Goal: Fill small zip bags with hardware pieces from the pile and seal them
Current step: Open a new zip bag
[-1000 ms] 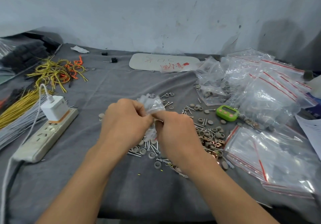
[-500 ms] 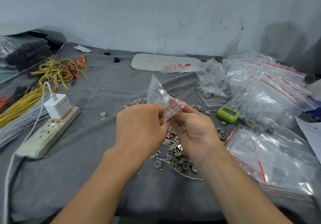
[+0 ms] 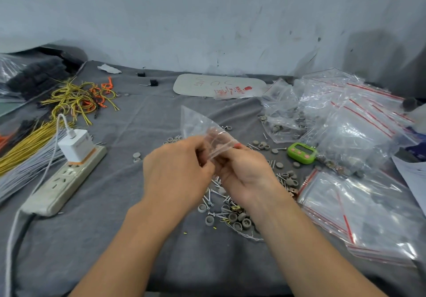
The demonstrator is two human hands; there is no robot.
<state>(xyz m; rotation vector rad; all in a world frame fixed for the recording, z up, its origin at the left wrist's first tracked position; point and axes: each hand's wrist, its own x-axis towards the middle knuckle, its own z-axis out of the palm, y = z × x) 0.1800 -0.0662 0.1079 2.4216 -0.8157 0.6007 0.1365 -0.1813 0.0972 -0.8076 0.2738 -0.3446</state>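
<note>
I hold a small clear zip bag [image 3: 198, 124] with a red seal line above the table's middle, its far corner pointing up and away. My left hand [image 3: 177, 172] pinches the bag's near edge, fingers curled. My right hand [image 3: 246, 172] grips the same edge from the right, fingertips under the plastic. The bag looks empty where it shows. Below my hands lies the pile of hardware pieces [image 3: 230, 213]: grey round caps, screws and small brass clips scattered on the grey cloth [image 3: 115, 239].
A stack of empty zip bags [image 3: 359, 216] lies at the right, with filled and crumpled bags [image 3: 341, 126] behind it. A green timer [image 3: 300, 152] sits near them. At the left lie a power strip with a white charger [image 3: 66, 174] and yellow wire bundles [image 3: 76, 98].
My hands lifted the bag off the pile and turned it, so it now stands up between them. My right hand has rolled palm-up under the bag's edge.
</note>
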